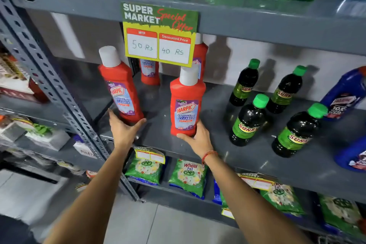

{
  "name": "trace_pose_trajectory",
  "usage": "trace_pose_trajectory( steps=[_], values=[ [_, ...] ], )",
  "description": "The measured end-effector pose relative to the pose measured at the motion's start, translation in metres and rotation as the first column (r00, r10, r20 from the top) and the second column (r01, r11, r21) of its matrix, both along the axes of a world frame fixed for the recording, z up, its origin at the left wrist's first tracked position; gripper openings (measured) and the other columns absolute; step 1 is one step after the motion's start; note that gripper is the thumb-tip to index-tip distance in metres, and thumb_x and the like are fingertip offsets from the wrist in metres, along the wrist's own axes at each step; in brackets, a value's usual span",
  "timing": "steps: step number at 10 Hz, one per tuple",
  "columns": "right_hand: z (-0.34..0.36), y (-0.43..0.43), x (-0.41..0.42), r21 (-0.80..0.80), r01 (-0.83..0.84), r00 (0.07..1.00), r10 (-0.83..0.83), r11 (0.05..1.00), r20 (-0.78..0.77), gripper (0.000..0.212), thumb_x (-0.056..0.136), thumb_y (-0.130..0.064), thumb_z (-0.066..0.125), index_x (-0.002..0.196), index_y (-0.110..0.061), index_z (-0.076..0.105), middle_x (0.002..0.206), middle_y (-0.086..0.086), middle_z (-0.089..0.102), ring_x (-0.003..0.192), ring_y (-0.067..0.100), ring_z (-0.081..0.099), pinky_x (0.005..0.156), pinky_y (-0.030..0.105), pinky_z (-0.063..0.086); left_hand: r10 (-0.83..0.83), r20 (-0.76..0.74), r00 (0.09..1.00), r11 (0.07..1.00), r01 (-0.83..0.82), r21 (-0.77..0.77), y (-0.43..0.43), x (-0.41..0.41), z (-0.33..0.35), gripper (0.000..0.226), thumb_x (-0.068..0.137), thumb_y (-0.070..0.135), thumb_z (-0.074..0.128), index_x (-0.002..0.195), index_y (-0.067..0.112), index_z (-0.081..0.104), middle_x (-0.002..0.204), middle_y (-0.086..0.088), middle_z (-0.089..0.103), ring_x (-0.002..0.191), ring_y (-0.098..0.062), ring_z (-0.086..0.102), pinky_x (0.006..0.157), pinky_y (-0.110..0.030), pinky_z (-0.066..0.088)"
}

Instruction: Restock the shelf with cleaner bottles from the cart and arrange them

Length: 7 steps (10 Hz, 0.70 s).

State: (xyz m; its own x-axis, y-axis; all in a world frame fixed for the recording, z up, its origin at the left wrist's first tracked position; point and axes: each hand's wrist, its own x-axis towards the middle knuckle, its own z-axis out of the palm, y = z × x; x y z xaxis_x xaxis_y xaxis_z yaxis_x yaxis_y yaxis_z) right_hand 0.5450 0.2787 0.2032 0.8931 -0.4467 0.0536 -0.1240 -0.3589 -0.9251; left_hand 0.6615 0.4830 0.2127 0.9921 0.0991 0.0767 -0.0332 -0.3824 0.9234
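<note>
Two red Harpic bathroom cleaner bottles with white caps stand at the front of the grey middle shelf (pixel 156 125). My left hand (pixel 123 128) cups the base of the left bottle (pixel 120 85), which tilts to the left. My right hand (pixel 198 136) grips the bottom of the right bottle (pixel 187 103), which stands upright. Two more red bottles stand behind them: one (pixel 150 72) partly hidden by the price sign, the other (pixel 200 55) at the back right. The cart is out of view.
A "Super Market Special Offer" price sign (pixel 159 33) hangs from the shelf above. Several dark Sunny bottles with green caps (pixel 249 119) stand to the right, blue bottles (pixel 344 95) beyond. Green detergent packs (pixel 189 176) fill the lower shelf. A perforated upright post (pixel 49 89) borders the left.
</note>
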Motion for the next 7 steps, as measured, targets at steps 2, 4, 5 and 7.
trace_pose_trajectory(
  steps=[2,4,5,7],
  values=[
    [0.001,0.003,0.005,0.002,0.007,1.0,-0.007,1.0,-0.022,0.071,0.066,-0.026,0.081,0.125,-0.016,0.043,0.125,0.01,0.06,0.113,0.023,0.057,0.097,0.038,0.049,0.037,0.024,0.999,0.996,-0.039,0.082,-0.004,0.015,-0.005,0.081,0.057,0.032,0.082,0.124,0.008,0.042,0.121,-0.018,0.059,0.112,-0.035,0.056,0.097,-0.046,0.047],
    [0.003,0.006,0.009,-0.028,0.025,0.999,-0.026,0.999,-0.042,0.071,0.068,-0.029,0.08,0.126,-0.014,0.041,0.125,0.014,0.057,0.116,0.026,0.054,0.099,0.043,0.048,0.032,0.054,0.998,0.992,-0.038,0.121,-0.003,0.017,-0.007,0.078,0.058,0.032,0.08,0.122,0.007,0.044,0.12,-0.02,0.06,0.111,-0.036,0.056,0.096,-0.046,0.047],
    [0.007,0.009,0.008,-0.054,0.039,0.996,-0.043,0.998,-0.073,0.07,0.068,-0.031,0.079,0.125,-0.013,0.042,0.124,0.015,0.056,0.115,0.027,0.054,0.098,0.043,0.048,0.021,0.044,0.999,0.991,-0.026,0.13,-0.003,0.013,-0.003,0.078,0.058,0.03,0.08,0.123,0.007,0.044,0.121,-0.019,0.06,0.111,-0.035,0.056,0.097,-0.046,0.047],
    [0.01,0.01,0.004,-0.12,0.065,0.996,-0.071,0.991,-0.051,0.065,0.068,-0.03,0.079,0.12,-0.008,0.048,0.121,0.016,0.057,0.114,0.028,0.052,0.098,0.042,0.047,0.017,0.032,0.999,0.994,-0.02,0.112,-0.004,0.001,0.004,0.076,0.063,0.023,0.08,0.125,0.005,0.041,0.125,-0.021,0.057,0.115,-0.036,0.054,0.1,-0.045,0.043]
  ],
)
